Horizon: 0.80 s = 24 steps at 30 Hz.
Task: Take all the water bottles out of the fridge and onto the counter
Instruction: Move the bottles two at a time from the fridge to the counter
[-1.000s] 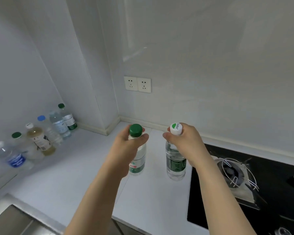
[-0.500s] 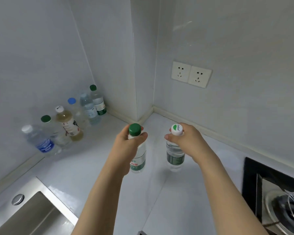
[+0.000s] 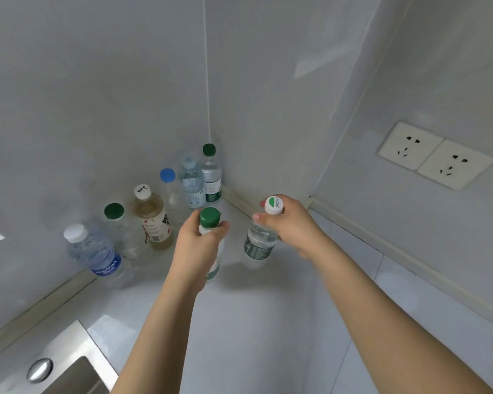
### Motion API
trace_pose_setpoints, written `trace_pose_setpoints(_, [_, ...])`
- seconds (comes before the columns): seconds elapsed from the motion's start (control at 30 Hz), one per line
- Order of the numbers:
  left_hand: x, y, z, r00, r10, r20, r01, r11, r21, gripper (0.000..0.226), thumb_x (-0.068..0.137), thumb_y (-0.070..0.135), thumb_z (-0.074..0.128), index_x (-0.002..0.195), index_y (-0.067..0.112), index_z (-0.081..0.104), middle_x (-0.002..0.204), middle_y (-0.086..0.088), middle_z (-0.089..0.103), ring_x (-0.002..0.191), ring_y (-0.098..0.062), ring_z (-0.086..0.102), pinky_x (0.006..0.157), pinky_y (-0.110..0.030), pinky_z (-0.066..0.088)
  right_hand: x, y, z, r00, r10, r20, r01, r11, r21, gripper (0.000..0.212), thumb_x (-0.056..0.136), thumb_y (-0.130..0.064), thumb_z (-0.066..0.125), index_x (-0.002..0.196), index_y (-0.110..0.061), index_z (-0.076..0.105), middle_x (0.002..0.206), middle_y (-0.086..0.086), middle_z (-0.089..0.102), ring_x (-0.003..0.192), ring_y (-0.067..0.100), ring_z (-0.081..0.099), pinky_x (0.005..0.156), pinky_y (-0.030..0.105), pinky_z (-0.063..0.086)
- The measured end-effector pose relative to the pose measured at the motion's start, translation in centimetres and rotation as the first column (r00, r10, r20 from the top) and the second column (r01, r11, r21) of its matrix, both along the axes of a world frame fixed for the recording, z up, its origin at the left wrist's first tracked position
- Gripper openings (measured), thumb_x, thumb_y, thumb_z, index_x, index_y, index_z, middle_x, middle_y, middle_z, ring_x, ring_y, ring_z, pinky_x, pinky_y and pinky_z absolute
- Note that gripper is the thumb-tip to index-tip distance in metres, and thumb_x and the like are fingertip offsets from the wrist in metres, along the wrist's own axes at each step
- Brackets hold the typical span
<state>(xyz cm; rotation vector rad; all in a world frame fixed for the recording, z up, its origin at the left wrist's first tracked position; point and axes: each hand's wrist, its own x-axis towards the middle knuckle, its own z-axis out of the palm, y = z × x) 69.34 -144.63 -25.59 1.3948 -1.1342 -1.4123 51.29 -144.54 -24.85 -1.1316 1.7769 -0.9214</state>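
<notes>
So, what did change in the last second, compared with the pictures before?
Both hands carried their bottles leftward, toward the row of bottles in the corner. The left hand keeps its grip on the green-capped bottle, the right hand on the white-capped bottle. Nothing was released; the row stayed put.

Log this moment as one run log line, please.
left hand: holds green-capped bottle | right hand: holds white-capped bottle | six bottles line wall | counter
</notes>
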Motion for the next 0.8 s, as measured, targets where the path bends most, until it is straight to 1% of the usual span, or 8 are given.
trace_pose_setpoints(0.07, [0.5,-1.8,-1.0,0.999,0.033,-0.028,-0.033,0.999,0.004,0.014,0.089,0.018,0.068,0.099,0.025,0.063,0.091,0.009,0.065,0.084,-0.008,0.057,0.073,-0.025,0.043,0.7,-2.6,-0.5,1.0,-0.004,0.014,0.004,0.999,-0.038,0.034,0.08,-0.023,0.075,0.104,-0.006,0.06,0.083,0.0,0.058,0.074,0.015,0.052,0.064,0.028,0.043])
trace_pose_setpoints(0.2, [0.6,-5.1,-3.3,0.996,0.071,-0.05,-0.072,0.997,-0.023,0.016,0.09,0.021,0.067,0.104,0.028,0.062,0.094,0.013,0.066,0.092,-0.009,0.059,0.077,-0.026,0.044,1.6,-7.3,-2.0,0.999,-0.027,0.029,0.03,0.996,-0.084,0.033,0.082,-0.023,0.074,0.106,-0.005,0.059,0.088,0.001,0.061,0.083,0.016,0.057,0.08,0.036,0.05])
trace_pose_setpoints(0.33, [0.2,-7.5,-5.4,0.998,0.053,0.033,-0.049,0.993,-0.11,0.025,0.091,0.026,0.065,0.115,0.028,0.057,0.108,0.016,0.063,0.105,-0.009,0.058,0.09,-0.027,0.044,2.0,-10.5,-3.9,0.997,-0.044,0.056,0.048,0.996,-0.073,0.03,0.085,-0.018,0.071,0.11,-0.006,0.058,0.083,-0.005,0.059,0.078,0.012,0.056,0.072,0.027,0.048])
trace_pose_setpoints(0.43, [-0.3,-9.1,-6.4,0.996,0.045,0.074,-0.033,0.987,-0.156,0.027,0.092,0.027,0.065,0.117,0.025,0.056,0.112,0.01,0.063,0.106,-0.007,0.058,0.082,-0.012,0.041,2.1,-12.3,-5.1,0.998,-0.035,0.042,0.038,0.996,-0.08,0.022,0.084,-0.016,0.072,0.101,-0.011,0.058,0.079,-0.005,0.059,0.072,0.01,0.057,0.064,0.021,0.048])
trace_pose_setpoints(0.57, [-1.2,-11.6,-7.6,0.989,0.083,0.12,-0.054,0.973,-0.226,0.027,0.092,0.027,0.065,0.116,0.027,0.054,0.116,0.008,0.06,0.107,-0.007,0.055,0.077,0.002,0.036,2.0,-15.8,-6.0,0.998,-0.051,0.022,0.053,0.989,-0.135,0.023,0.081,-0.019,0.075,0.095,-0.02,0.057,0.085,-0.005,0.061,0.079,0.012,0.058,0.073,0.029,0.05])
trace_pose_setpoints(0.63, [-1.8,-12.4,-8.1,0.984,0.092,0.155,-0.048,0.963,-0.264,0.027,0.091,0.027,0.066,0.115,0.027,0.054,0.116,0.008,0.058,0.107,-0.008,0.054,0.084,-0.004,0.039,2.1,-17.1,-6.0,0.999,-0.031,0.008,0.032,0.986,-0.161,0.022,0.082,-0.017,0.074,0.096,-0.02,0.057,0.084,-0.007,0.061,0.077,0.008,0.057,0.07,0.024,0.048])
trace_pose_setpoints(0.7, [-2.4,-13.2,-8.4,0.971,0.089,0.222,-0.02,0.955,-0.297,0.032,0.09,0.029,0.067,0.12,0.025,0.054,0.12,0.008,0.054,0.108,-0.008,0.051,0.092,-0.018,0.042,2.4,-18.2,-6.2,1.0,-0.006,0.012,0.008,0.981,-0.195,0.022,0.082,-0.016,0.074,0.096,-0.022,0.058,0.084,-0.01,0.063,0.075,0.002,0.058,0.068,0.019,0.046])
trace_pose_setpoints(0.8, [-3.1,-14.4,-8.9,0.93,0.07,0.361,0.055,0.945,-0.323,0.046,0.088,0.026,0.069,0.13,0.023,0.049,0.129,0.005,0.047,0.113,-0.011,0.047,0.095,-0.023,0.038,2.6,-19.2,-6.8,0.999,0.035,-0.029,-0.04,0.973,-0.227,0.023,0.083,-0.02,0.074,0.099,-0.024,0.058,0.083,-0.015,0.062,0.073,-0.004,0.056,0.069,0.016,0.044])
